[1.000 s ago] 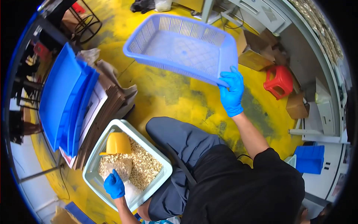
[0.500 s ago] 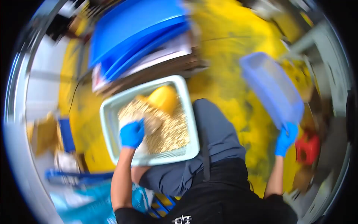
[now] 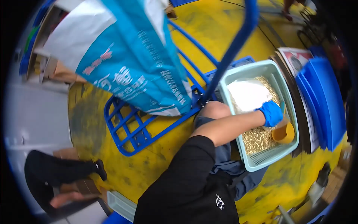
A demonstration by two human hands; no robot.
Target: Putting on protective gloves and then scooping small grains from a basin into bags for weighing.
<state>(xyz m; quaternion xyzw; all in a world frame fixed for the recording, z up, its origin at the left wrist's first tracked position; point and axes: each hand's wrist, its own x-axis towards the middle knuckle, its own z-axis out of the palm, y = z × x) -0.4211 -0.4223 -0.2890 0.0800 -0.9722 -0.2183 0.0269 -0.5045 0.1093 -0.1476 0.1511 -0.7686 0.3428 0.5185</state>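
Observation:
My left hand [image 3: 271,113], in a blue glove, reaches into a pale green plastic basket [image 3: 257,164]. Its fingers look closed, but what they hold is hidden. Small golden pellet-like pieces [image 3: 256,141] cover the basket's bottom. A white, bag-like item [image 3: 248,93] lies on them beside my wrist. Just below my hand sits a yellow scoop-like cup [image 3: 284,133], with something translucent between it and the glove. My right hand is out of view.
A large teal-and-white sack [image 3: 138,71] stands on a blue trolley [image 3: 128,128] to the left. Blue trays [image 3: 324,104] and flat boards lie right of the basket. Another person's dark-trousered leg [image 3: 63,168] shows at the lower left, near a pale green bin [image 3: 121,205].
The view has swung left, putting the basket on the right and bringing in the sack. My right hand and the blue-violet bin it held have left the view. My left hand stays in the basket.

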